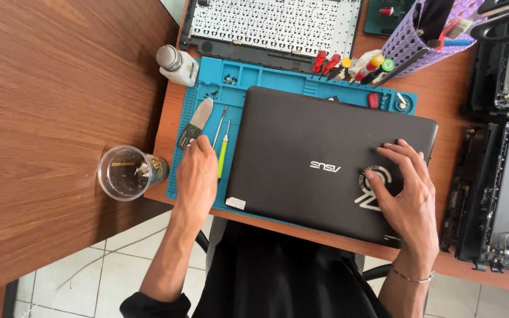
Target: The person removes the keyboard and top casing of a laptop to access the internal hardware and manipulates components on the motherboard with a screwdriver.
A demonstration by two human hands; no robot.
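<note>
- A closed black laptop lies on a blue mat.
- The right hand rests flat on the lid, near a round sticker.
- The left hand lies on the mat beside the laptop, fingers at a metal pry tool; it may be touching it.
- A green screwdriver and tweezers lie just beside that hand.
- A clear plastic cup stands on the brown table.

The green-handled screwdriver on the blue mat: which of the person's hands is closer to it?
The left hand. It rests on the blue mat right beside the green-handled screwdriver, fingers by the tools. The right hand lies flat on the closed laptop, far across the lid.
</note>
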